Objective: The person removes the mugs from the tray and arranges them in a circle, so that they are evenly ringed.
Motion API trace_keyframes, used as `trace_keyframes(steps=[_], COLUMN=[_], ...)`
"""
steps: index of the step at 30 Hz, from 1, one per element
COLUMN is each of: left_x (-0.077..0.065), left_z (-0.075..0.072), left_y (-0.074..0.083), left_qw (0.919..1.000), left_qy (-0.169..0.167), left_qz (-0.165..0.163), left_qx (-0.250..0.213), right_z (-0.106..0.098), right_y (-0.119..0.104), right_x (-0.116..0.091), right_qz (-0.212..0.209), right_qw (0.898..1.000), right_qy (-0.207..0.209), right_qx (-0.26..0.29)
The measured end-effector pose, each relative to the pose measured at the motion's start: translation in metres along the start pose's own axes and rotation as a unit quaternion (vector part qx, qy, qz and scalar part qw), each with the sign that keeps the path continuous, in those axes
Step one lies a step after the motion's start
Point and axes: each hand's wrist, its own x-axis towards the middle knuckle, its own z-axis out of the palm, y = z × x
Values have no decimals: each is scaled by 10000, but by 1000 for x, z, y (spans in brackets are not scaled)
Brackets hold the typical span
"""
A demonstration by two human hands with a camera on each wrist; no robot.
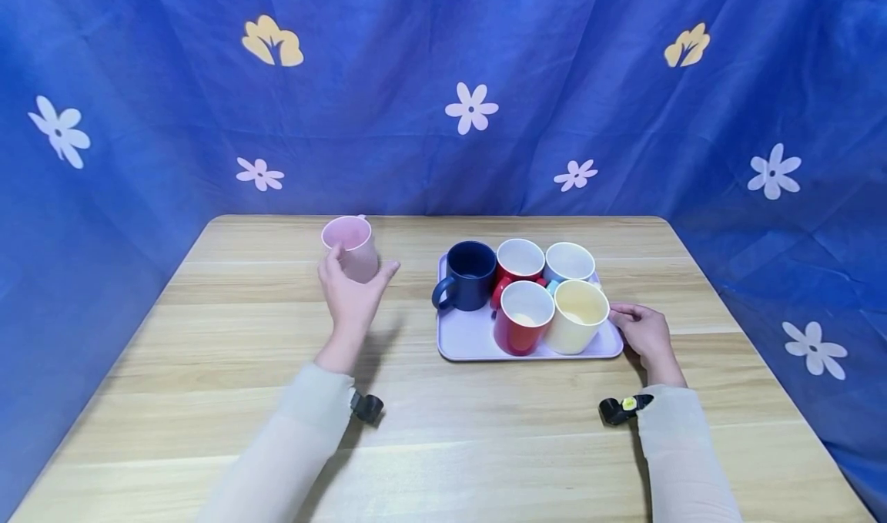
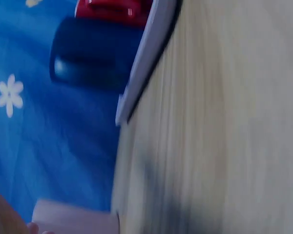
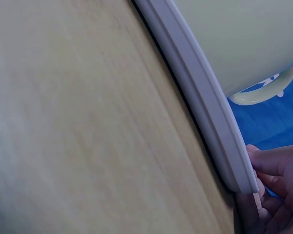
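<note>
A pink mug [image 1: 360, 259] stands upright at the back left of the table. My left hand [image 1: 349, 290] is at its near side, thumb stretched away to the right and fingertips by the mug's wall. The left wrist view catches part of that mug [image 2: 75, 218] at its lower edge. My right hand [image 1: 643, 330] pinches the right edge of a lilac tray [image 1: 471, 338]; in the right wrist view the thumb lies at the tray's rim [image 3: 205, 92] with fingers beneath it. The tray bears a navy mug [image 1: 473, 276], a cream mug [image 1: 574, 330] and a front red mug [image 1: 518, 334].
Another red mug [image 1: 520, 259] and a white-lined mug with a light blue handle [image 1: 570, 263] stand in the tray's back row. Wood-grain tabletop [image 1: 485, 438] lies around the tray. A blue flowered curtain [image 1: 388, 138] hangs behind the table and along both sides.
</note>
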Motion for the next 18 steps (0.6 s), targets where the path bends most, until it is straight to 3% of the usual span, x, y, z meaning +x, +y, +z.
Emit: trace_keyframes(steps=[8,18], left_x=[-27,-60], left_z=[13,32], left_y=[20,35], left_qw=[9980,9891], left_qy=[-439,-929], left_qz=[323,852], left_qx=[-321,-762], right_z=[1,1], right_y=[0,2], right_x=[1,2], right_qz=[19,-14], right_qw=[10000,10000], right_qy=[-4,47], right_qx=[-25,49])
